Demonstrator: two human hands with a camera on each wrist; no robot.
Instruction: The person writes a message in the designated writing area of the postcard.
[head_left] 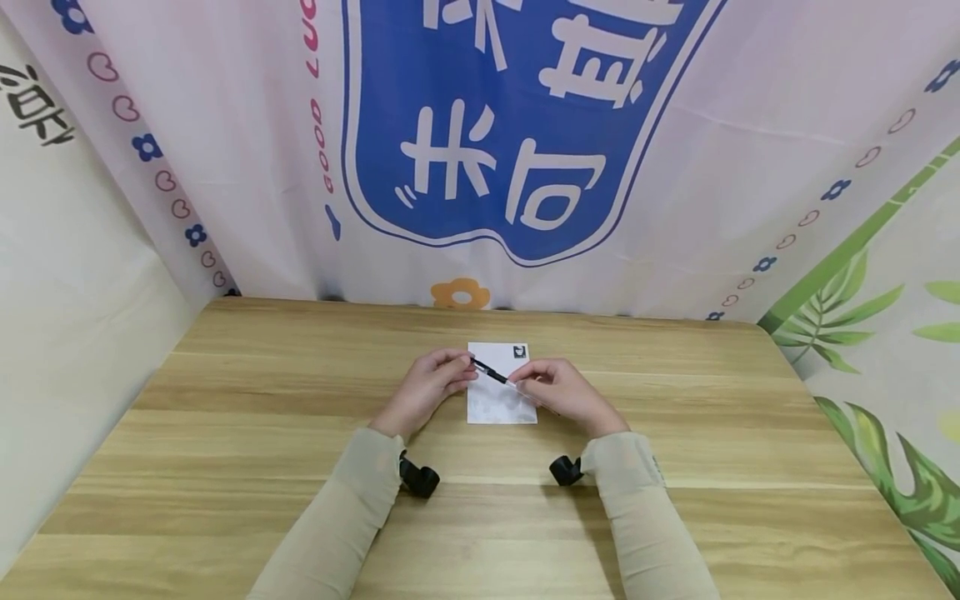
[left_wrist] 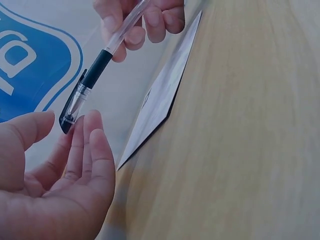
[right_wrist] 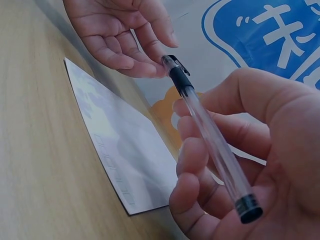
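A capped gel pen (head_left: 491, 372) with a clear barrel and black grip is held slantwise above a white postcard (head_left: 486, 412). My right hand (head_left: 564, 388) pinches its clear barrel between thumb and fingers, as the right wrist view shows. At the capped end is my left hand (left_wrist: 60, 175), its fingertips right by the cap (left_wrist: 70, 112) and its thumb standing apart from it. The card lies on the table under the pen, bearing a small dark stamp-like picture (head_left: 519, 352) in its far right corner and a row of little boxes in the right wrist view.
The wood-grain table (head_left: 300, 500) spreads out around the card on all sides. Behind it hangs a printed curtain (head_left: 262, 167) with a blue sign. Black wrist straps with cameras (head_left: 420, 479) sit at both sleeves.
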